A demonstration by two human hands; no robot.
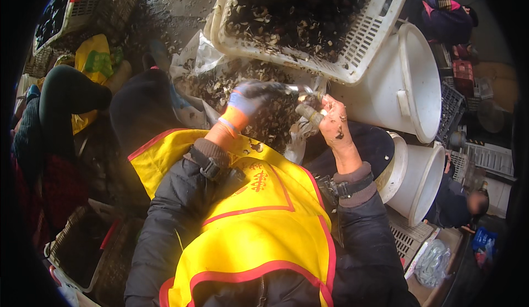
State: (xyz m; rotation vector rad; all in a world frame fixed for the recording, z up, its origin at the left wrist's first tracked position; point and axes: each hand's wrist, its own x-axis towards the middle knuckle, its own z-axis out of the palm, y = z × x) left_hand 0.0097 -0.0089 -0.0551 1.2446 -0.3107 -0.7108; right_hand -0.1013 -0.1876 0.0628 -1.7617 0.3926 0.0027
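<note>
My left hand (242, 106), in an orange and purple-blue glove, is closed around a shiny metal tool (296, 89); motion blur hides its exact kind. The tool's far end reaches the fingertips of my right hand (335, 124). That hand is bare, with greyish cloth wraps (309, 113) on its fingers, and pinches what looks like a small shellfish (314, 100), partly hidden. Beneath both hands lies a heap of shells and pale shell bits (270, 128), spread on whitish plastic sheeting (194, 59). Just beyond, a white slatted crate (361, 67) holds many dark shells (297, 23).
White buckets (380, 86) stand close by on the right, with another (421, 188) nearer me. Crates sit at the far left (113, 9) and near left (63, 241). One person's dark-green sleeve (69, 95) shows at left; other people (449, 23) are at right.
</note>
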